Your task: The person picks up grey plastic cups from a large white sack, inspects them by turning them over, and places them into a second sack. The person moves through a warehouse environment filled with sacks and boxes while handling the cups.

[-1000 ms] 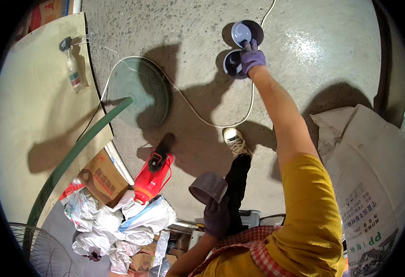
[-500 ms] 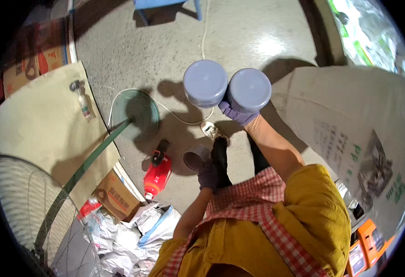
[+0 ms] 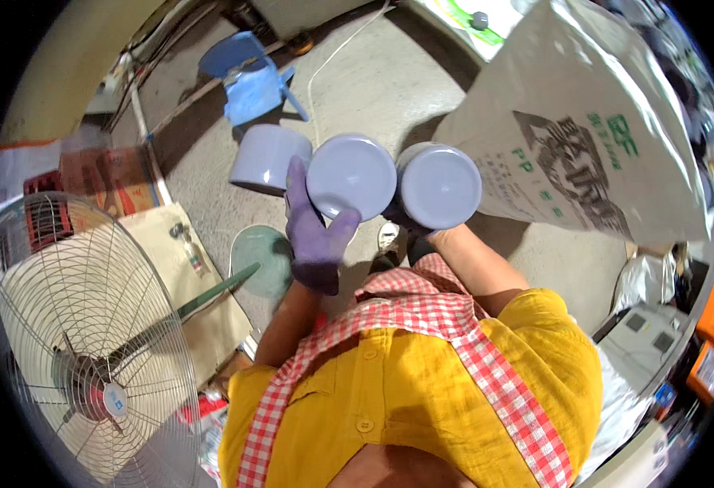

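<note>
- Here, grips the left cup (image 3: 269, 154) with the left hand (image 3: 316, 232), thumb laid against the middle cup (image 3: 353, 175), seemingly to steady it.
- Grasps the right cup (image 3: 441, 187) from below with the right hand (image 3: 410, 221), fingers largely hidden.
- Presents all three at twelve o'clock, two bases upward, perhaps owing to that underside grasp.
- Beyond: blue chair (image 3: 253, 93) at ten o'clock, wire-guard fan (image 3: 100, 378) at eight, white sack (image 3: 572, 146) at three.

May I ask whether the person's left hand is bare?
No, the left hand wears a purple glove that covers its fingers and thumb.
</note>
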Demonstrator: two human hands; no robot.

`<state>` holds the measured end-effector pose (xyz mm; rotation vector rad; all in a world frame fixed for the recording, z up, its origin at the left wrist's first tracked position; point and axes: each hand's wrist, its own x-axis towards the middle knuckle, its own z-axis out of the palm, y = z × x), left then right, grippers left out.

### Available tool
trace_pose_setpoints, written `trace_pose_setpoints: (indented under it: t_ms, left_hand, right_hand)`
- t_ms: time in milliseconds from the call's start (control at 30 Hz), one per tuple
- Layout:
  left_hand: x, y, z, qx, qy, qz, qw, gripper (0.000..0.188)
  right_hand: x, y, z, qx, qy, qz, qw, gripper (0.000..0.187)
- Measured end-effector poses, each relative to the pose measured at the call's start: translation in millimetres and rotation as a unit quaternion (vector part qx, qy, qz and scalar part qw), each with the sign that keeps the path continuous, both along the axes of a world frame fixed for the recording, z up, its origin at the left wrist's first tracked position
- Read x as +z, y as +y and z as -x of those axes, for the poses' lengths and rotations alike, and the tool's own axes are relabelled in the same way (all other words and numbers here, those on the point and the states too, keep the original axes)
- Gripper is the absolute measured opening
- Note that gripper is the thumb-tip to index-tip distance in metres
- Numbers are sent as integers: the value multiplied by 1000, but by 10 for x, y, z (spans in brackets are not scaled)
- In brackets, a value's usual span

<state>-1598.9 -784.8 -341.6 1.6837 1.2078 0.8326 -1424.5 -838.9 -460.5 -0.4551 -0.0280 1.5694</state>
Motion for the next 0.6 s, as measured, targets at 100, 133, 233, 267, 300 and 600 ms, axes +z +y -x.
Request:
trace_pose_setpoints:
  t_ms: [100, 133, 233, 267, 300, 600]
  left_hand:
    - [237, -231, -273, -10, -84, 8, 996, 91]
    - [306, -286, -341, -38, -103, -10, 994, 91]
    - [452, -421, -603, -107, -58, -103, 987, 88]
    - [495, -496, -687, -123, -53, -123, 983, 88]
    - [517, -554, -780, -135, -50, -143, 979, 87]
    - [757, -1274, -1766, -178, -75, -149, 970, 79]
  right_hand:
    - [178, -440, -174, -68, 104, -14, 992, 31]
    - [87, -516, -200, -125, 82, -7, 989, 31]
    - [99, -803, -435, -138, 85, -107, 981, 33]
    - [166, -898, -492, -108, 130, -156, 973, 34]
    - [294, -1000, -547, -74, 173, -203, 961, 36]
    - [872, -1859, -1253, -61, 95, -189, 975, 47]
